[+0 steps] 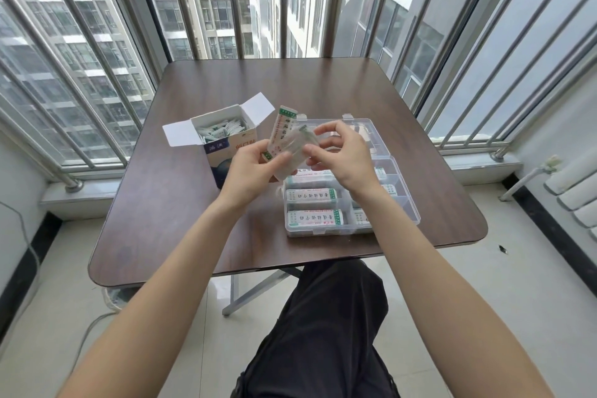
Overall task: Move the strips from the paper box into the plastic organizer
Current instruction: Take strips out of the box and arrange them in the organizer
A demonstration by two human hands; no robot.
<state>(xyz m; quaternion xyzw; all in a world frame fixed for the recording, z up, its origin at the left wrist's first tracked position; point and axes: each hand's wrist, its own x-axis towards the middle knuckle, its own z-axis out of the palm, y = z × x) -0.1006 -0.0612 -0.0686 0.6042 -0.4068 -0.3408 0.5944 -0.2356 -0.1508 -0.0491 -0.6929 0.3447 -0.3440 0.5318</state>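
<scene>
From the head view, the dark wood-grain table has rounded corners and bare surface along its lower left and far edge, with a metal railing and windows close behind it. The paper box stands left of centre, flaps open, packed with small white strips. Just right of it, the clear plastic organizer sits with its lid tipped back; several of its divided compartments hold white, green-ended bundles lying flat. Both hands meet in the middle of the frame, above the organizer's near-left corner. The left hand grips a tall white and green bundle of strips upright, together with a crumpled clear wrapper. The right hand pinches the wrapper's top between thumb and fingertips, other fingers loosely curled. A black-trousered knee sits below the near table edge, beside a folding metal leg
</scene>
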